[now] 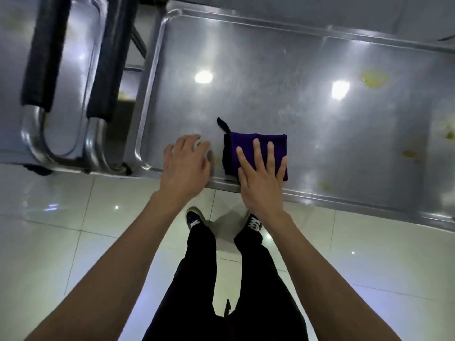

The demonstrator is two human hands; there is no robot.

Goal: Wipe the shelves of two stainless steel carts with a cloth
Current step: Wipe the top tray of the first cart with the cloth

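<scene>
A folded purple cloth [256, 143] with a black edge and a black loop lies on the top shelf of a stainless steel cart [283, 89], near its front rim. My right hand [261, 173] presses flat on the cloth, fingers straight and spread. My left hand [186, 163] rests on the shelf just left of the cloth, fingers relaxed and slightly bent, holding nothing. Yellowish stains [373, 78] mark the shelf's right part. A second steel cart [12, 94] stands at the left edge.
Two black-padded cart handles [44, 52] on steel tubes stand between the carts. A lower shelf [125, 94] shows through the gap. Glossy white floor tiles [61, 242] lie below, with my black-trousered legs and shoes [197, 221] close to the cart's front rim.
</scene>
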